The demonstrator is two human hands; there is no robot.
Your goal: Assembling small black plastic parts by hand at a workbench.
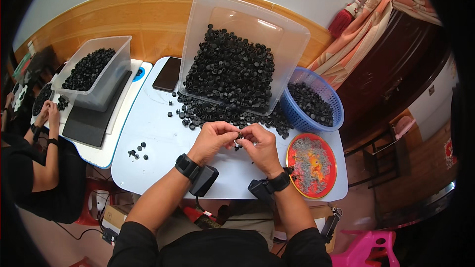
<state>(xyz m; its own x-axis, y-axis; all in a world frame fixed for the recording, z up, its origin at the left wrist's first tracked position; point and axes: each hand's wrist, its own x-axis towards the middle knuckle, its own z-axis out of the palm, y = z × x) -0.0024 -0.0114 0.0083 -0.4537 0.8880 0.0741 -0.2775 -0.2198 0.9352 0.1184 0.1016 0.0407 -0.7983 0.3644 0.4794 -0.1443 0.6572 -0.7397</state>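
Observation:
My left hand [213, 140] and my right hand [260, 146] meet over the middle of the white table [163, 143], fingertips pinched together on a small black round part [239, 135]. Just beyond the fingers lies a spill of black round parts [222, 112] from a tilted clear plastic bin [292, 49] heaped with the same parts. A red round tray [311, 164] of thin metal springs sits to the right of my right hand. Both wrists wear black bands with small black devices.
A blue basket [316, 101] of black parts stands right of the bin, a dark phone [166, 74] left of it. A few loose parts [138, 151] lie at the left. Another person's hands [45, 113] work at a neighbouring table with a second bin [96, 71]. A pink stool [368, 249] stands at lower right.

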